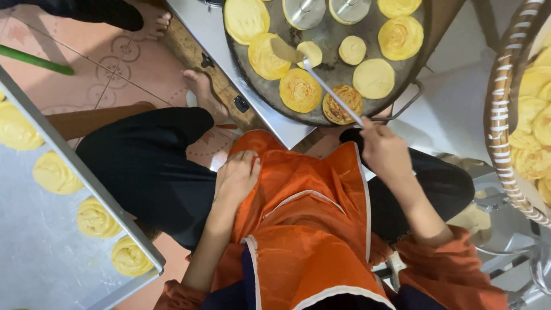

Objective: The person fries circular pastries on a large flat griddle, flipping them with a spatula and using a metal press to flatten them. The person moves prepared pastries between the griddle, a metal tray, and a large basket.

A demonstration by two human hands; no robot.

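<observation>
A round dark griddle (338, 109) sits in front of the seated person and holds about 10 yellow flatbreads, some pale and smooth, some showing a spiral and browner patches. 2 round metal presses (304, 11) rest on breads at its far edge. At the right, a woven basket (498, 103) with white binding holds a heap of cooked golden flatbreads (534, 126). At the left, a flat metal tray (40, 241) carries 4 coiled lumps of raw yellow dough (94, 218).

The right hand (383, 150) is closed in a fist around the end of a long metal spatula (327, 86). The spatula slants up and left over the griddle, and its flat blade lies at the edge of a yellow flatbread (267, 57) near the griddle's left-centre, just beside a small pale one (311, 53). That flatbread is golden with a faint spiral.

The left hand (236, 175) holds nothing; it lies palm down with fingers loosely curled on the orange apron (304, 229) over the lap.
</observation>
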